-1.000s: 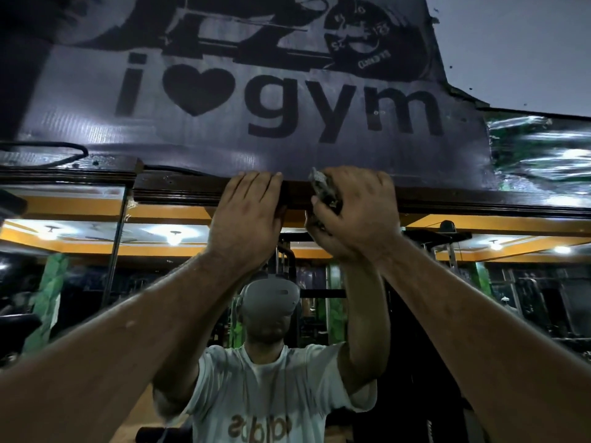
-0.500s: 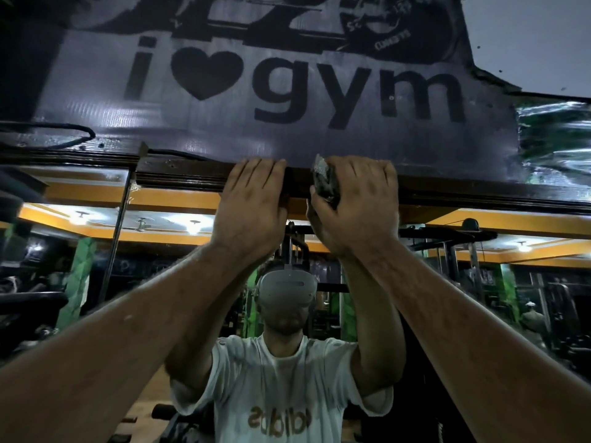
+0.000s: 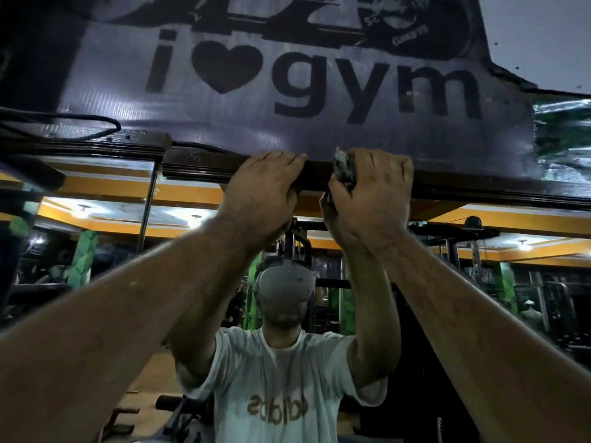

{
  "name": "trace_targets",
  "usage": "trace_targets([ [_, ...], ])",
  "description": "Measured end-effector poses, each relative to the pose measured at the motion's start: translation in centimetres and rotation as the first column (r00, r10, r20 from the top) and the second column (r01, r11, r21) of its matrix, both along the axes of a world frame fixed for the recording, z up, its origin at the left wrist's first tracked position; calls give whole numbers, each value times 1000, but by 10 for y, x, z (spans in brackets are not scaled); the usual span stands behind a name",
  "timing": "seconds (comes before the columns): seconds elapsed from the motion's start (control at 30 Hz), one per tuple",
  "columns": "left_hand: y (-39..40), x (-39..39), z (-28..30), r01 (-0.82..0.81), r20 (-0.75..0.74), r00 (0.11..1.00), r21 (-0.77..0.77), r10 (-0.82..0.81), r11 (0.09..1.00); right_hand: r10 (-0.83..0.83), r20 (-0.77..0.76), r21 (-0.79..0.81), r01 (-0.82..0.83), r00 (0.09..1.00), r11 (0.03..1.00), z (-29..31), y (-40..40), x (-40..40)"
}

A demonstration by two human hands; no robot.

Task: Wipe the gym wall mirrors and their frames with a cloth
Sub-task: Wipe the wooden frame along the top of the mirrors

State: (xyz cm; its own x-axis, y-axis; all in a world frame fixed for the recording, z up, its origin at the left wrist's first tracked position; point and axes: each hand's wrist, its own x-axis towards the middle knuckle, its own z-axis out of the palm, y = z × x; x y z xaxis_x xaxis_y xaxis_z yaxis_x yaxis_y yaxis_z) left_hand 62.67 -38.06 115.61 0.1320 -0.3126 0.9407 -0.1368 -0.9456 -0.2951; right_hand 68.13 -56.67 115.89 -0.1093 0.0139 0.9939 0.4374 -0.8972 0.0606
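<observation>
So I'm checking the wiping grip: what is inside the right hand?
A crumpled grey cloth pokes out of the right hand, against the dark wooden frame. The curled fingers cover the rest of it.

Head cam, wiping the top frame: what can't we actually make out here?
- Cloth: mostly hidden inside the right hand; only a crumpled edge shows.
- Frame top face: hidden, camera looks up from below.
- Frame under the left hand: covered by fingers and palm.
- Sign artwork: upper part cut off by the top edge.
- Mirror surface: dark, smears or dust unreadable.
</observation>
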Motion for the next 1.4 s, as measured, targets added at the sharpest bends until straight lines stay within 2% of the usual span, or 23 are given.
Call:
trace_targets([
  [0.23, 61, -23, 9, 48, -3, 999, -38, -48, 998, -6, 66, -101, 12, 998, 995, -12, 16, 1],
  [0.3, 74, -25, 8, 36, 15, 999, -35, -36, 999, -20, 85, -2, 20, 996, 1000, -8, 17, 2],
  [0.37, 84, -26, 7, 11, 24, 1000, -20, -11, 1000, -24, 55, 162, 14, 998, 987, -4, 28, -1],
  [0.4, 88, -26, 5, -4, 27, 1000, -19, 4, 1000, -8, 34, 195, 1, 999, 981, -3, 40, -5],
  [0.43, 92, -26, 3, -14, 33, 999, -24, 15, 1000, 9, 24, 172, -13, 1000, 985, -5, 56, -11],
  [0.53, 103, -27, -5, -13, 60, 998, -54, 16, 998, 22, 0, -78, -22, 1000, 997, -17, 99, -23],
  [0.6, 113, -28, -11, -20, 55, 998, -76, 24, 997, 3, -19, -163, -6, 1000, 987, -17, 107, -26],
  [0.67, 121, -29, -15, -20, 37, 999, -70, 23, 997, -15, -33, -123, 11, 999, 992, -9, 96, -20],
  [0.77, 140, -36, -12, 7, 1, 1000, -33, -7, 999, 7, -14, 84, -6, 1000, 996, -3, 100, -20],
  [0.8, 145, -38, -12, 19, -12, 1000, -32, -20, 999, 7, -5, 100, -7, 1000, 995, -7, 112, -22],
  [0.93, 155, -45, -20, 76, 23, 997, -26, -75, 997, 0, 29, -159, 5, 1000, 987, -23, 164, -33],
  [1.0, 162, -49, -25, 87, 84, 993, -19, -85, 996, -6, 30, -202, 12, 1000, 979, -20, 169, -33],
  [1.13, 180, -58, -22, 41, 159, 987, -71, -29, 997, 40, 54, 43, -42, 998, 998, -10, 172, -28],
  [1.2, 192, -61, -18, -2, 184, 983, -125, 25, 992, 81, 70, 79, -86, 994, 993, -13, 191, -35],
  [1.33, 222, -62, -10, -120, 177, 971, -224, 161, 967, 15, 103, -203, 6, 995, 979, -23, 227, -40],
  [1.4, 236, -62, -6, -162, 120, 973, -238, 195, 958, 7, 89, -225, 13, 996, 974, -18, 227, -38],
])
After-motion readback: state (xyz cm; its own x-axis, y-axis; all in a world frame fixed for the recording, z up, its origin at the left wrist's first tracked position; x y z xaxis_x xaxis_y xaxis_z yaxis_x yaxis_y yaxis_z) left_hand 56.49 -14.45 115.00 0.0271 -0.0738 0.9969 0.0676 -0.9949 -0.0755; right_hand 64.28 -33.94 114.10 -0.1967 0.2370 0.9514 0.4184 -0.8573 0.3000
